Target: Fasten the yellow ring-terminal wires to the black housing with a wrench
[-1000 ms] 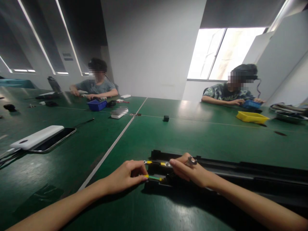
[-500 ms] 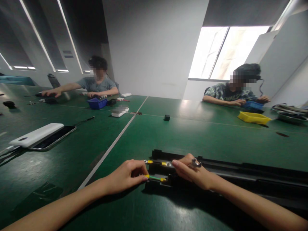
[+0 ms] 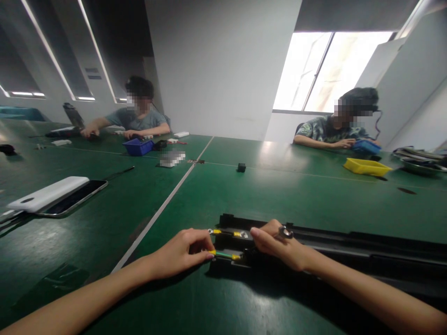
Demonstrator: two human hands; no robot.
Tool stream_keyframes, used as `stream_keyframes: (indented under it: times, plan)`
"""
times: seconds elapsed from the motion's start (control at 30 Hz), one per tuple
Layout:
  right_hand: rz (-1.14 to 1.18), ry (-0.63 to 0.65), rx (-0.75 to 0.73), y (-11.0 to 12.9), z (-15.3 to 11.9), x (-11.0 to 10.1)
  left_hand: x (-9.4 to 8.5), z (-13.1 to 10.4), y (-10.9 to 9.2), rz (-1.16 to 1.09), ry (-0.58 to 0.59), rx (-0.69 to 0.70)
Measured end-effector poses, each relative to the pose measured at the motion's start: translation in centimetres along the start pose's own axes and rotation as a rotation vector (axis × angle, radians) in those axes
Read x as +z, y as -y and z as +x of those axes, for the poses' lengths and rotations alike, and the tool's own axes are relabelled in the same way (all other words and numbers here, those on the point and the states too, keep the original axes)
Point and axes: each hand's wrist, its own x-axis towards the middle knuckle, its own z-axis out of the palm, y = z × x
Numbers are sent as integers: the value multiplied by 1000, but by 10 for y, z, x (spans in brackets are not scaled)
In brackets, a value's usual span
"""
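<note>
A long black housing (image 3: pixel 352 244) lies on the green table from centre to right. My left hand (image 3: pixel 190 249) pinches the yellow end of a short green wire (image 3: pixel 223 255) at the housing's left end. The wire's other yellow terminal rests inside the housing. Just above runs a dark wire with yellow sleeves and ring terminals (image 3: pixel 237 234). My right hand (image 3: pixel 277 244) is closed over the housing beside these terminals, with a metal wrench-like tool (image 3: pixel 286 232) showing above its fingers. What its fingertips touch is hidden.
On the left lie a white power bank (image 3: pixel 49 193) and a phone (image 3: pixel 75 199) with cables. A small black block (image 3: pixel 241 167) stands at mid-table. Across the table, two people sit near a blue bin (image 3: pixel 138 146) and a yellow tray (image 3: pixel 366 166).
Both my hands keep nearly the same places and holds. The view has shifted slightly. The person at far left has drawn a hand inward, and the blue container at right is tilted differently.
</note>
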Motion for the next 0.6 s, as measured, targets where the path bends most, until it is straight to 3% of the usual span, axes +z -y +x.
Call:
stream_keyframes:
  times: [0.6]
  plan:
    - [48, -41, 14, 2, 2, 3, 0, 1, 1, -10, 1, 1]
